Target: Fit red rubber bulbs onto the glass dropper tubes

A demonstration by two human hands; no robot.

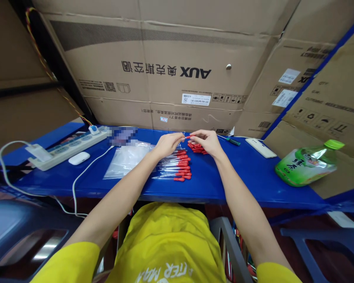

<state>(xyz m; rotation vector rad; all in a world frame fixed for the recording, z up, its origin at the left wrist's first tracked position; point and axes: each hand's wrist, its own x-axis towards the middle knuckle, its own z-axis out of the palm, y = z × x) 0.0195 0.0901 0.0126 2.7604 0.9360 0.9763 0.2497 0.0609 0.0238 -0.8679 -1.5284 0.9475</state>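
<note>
My left hand [168, 144] and my right hand [209, 141] meet near the back of the blue table. Between their fingertips is a red rubber bulb [189, 136], pinched by my right hand. The left fingers are closed at the bulb's end, on what looks like a thin clear dropper tube, mostly hidden. Below my right hand lies a heap of loose red bulbs [196, 148]. Several clear droppers with red bulbs [181, 167] lie in a row under my left hand, bulbs to the right. Left of them is a clear plastic bag [122, 161].
A white power strip [72, 146] with cables and a white earbud case [79, 158] are at left. A green screwdriver [233, 141], a white phone [260, 147] and a green tea bottle [308, 163] are at right. Cardboard [165, 47] walls the back.
</note>
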